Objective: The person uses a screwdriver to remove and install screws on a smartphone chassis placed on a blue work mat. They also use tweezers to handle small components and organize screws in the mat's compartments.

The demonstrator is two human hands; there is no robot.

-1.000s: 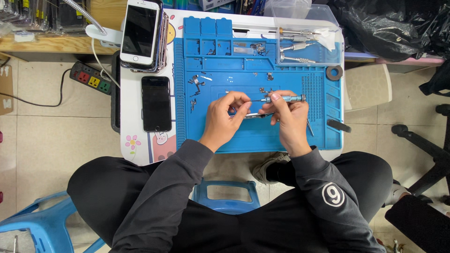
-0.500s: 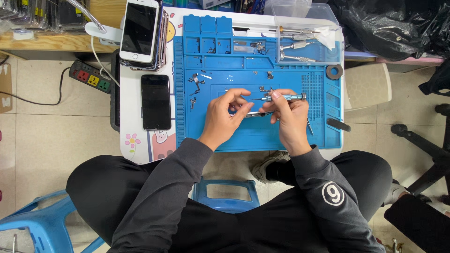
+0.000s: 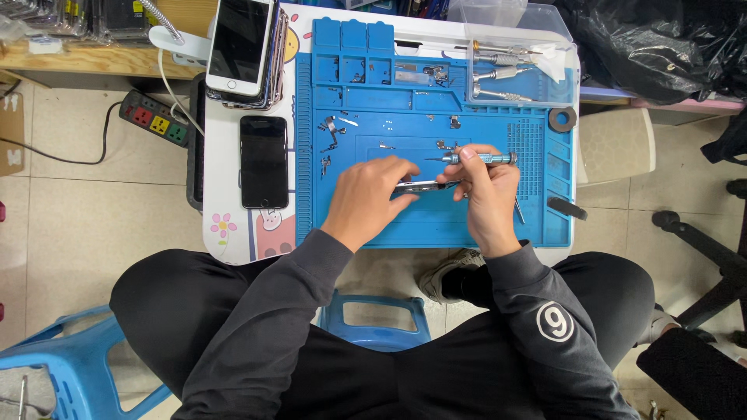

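Black glass catches the eye first at the left: a dark phone (image 3: 264,161) lies face up on the white table (image 3: 226,194), just off the edge of the blue work mat (image 3: 436,225), with a white phone (image 3: 241,43) resting on a stack of others above it. They sit well apart from the hands, out of the way of the work, I'd judge.

On the mat, loose screws and small metal bits (image 3: 333,136) are spread near its left side, probably laid out so each stays findable.

The left hand (image 3: 366,198) arches over the middle of the mat, fingers curled down and pinching one end of a thin, flat phone part (image 3: 416,186), which keeps it steady. That part lies on the mat between the two hands, touching both.

The right hand (image 3: 486,194) grips the part's other end with its lower fingers, while thumb and forefinger hold a slim blue-grey screwdriver (image 3: 478,158) lying sideways, its tip pointing left, just above the part.

Further right, a clear tray (image 3: 560,82) at the mat's top corner holds spare screwdrivers (image 3: 498,62), and a small black ring (image 3: 562,119) sits on the edge.
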